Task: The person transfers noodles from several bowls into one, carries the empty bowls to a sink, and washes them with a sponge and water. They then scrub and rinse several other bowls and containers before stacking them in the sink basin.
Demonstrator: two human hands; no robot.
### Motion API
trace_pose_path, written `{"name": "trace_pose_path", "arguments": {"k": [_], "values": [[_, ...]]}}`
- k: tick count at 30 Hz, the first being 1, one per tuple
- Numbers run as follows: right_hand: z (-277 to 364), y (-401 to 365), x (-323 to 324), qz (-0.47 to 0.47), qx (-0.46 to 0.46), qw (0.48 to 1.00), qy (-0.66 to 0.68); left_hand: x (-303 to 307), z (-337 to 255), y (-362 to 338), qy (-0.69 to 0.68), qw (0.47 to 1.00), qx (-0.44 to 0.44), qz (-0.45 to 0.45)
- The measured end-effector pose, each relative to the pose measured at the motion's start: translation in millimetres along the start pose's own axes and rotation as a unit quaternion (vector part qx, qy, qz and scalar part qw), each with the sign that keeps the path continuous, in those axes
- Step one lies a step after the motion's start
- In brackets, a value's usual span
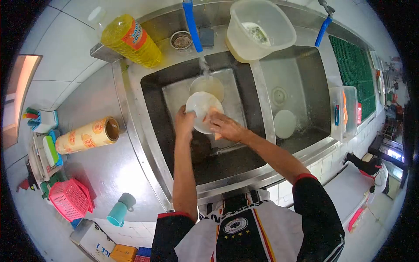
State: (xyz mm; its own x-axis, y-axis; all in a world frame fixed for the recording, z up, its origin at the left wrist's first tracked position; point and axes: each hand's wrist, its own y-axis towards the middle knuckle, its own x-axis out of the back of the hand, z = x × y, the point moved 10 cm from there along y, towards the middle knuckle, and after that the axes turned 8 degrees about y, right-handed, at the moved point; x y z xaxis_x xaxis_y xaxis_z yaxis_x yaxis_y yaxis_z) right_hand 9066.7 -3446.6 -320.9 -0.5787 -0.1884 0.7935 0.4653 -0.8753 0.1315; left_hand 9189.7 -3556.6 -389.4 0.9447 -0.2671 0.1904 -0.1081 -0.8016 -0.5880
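Note:
My left hand [185, 122] grips the left rim of a round white plate [198, 102], tilted over the left sink basin [240, 150]. My right hand [227, 126] is closed around a peach-coloured sponge [217, 136] and presses it on the plate's face; whether it is sponge or cloth is hard to make out. Just beyond, a second round dish [214, 85] sits in the basin, partly covered by the plate. Water runs from the blue hose [192, 26] towards that dish.
The right basin [305, 74] holds water and a white round dish [284, 124]. A plastic tub [279, 26] and a yellow soap bottle [131, 41] stand along the back. Left counter: a film roll [85, 136], pink baskets [70, 198] and a teal mug [117, 214].

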Motion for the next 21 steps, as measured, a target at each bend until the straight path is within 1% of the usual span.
{"name": "trace_pose_path", "arguments": {"k": [2,3,5,6,7,8,9,10,11,12,13,14,15,16,18,19,21], "values": [[13,3,-4,0.003,-0.062,0.994,0.090,-3,5,-37,-0.055,0.990,-0.087,-0.092],[17,5,-10,-0.035,-0.077,0.987,0.134,-2,3,-43,-0.017,0.990,-0.079,-0.115],[28,-6,-14,-0.066,-0.106,0.969,0.215,5,0,-57,0.059,0.984,-0.059,-0.157],[25,-5,-9,-0.082,-0.116,0.958,0.248,7,-7,-56,0.098,0.980,-0.066,-0.159],[27,-13,-7,-0.014,-0.099,0.982,0.162,13,-13,-55,0.139,0.974,-0.072,-0.161],[26,-17,1,0.019,-0.096,0.986,0.134,20,-15,-58,0.185,0.967,-0.073,-0.159],[18,-18,9,0.055,-0.093,0.988,0.108,21,-26,-61,0.233,0.961,-0.069,-0.131],[10,-16,10,0.090,-0.088,0.989,0.080,23,-28,-57,0.232,0.961,-0.070,-0.134],[6,-16,11,0.090,-0.087,0.992,0.015,24,-28,-54,0.231,0.961,-0.070,-0.134],[18,-15,5,0.082,-0.073,0.994,0.021,24,-36,-56,0.228,0.962,-0.072,-0.135],[33,-10,-4,0.072,-0.058,0.995,0.024,23,-50,-56,0.253,0.954,-0.091,-0.131],[46,-9,-11,0.066,-0.043,0.996,0.030,20,-52,-56,0.261,0.955,-0.086,-0.110],[47,-11,-16,0.076,-0.054,0.995,0.046,19,-53,-53,0.269,0.955,-0.081,-0.092],[39,-12,-10,0.072,-0.030,0.997,0.010,18,-53,-50,0.276,0.955,-0.078,-0.075],[17,-8,11,0.061,0.020,0.996,-0.063,26,-61,-50,0.336,0.932,-0.104,-0.088],[14,-6,12,0.062,0.014,0.995,-0.072,29,-65,-49,0.367,0.918,-0.118,-0.092],[11,-3,18,0.065,-0.002,0.993,-0.094,36,-58,-29,0.353,0.930,-0.080,-0.062]]}}
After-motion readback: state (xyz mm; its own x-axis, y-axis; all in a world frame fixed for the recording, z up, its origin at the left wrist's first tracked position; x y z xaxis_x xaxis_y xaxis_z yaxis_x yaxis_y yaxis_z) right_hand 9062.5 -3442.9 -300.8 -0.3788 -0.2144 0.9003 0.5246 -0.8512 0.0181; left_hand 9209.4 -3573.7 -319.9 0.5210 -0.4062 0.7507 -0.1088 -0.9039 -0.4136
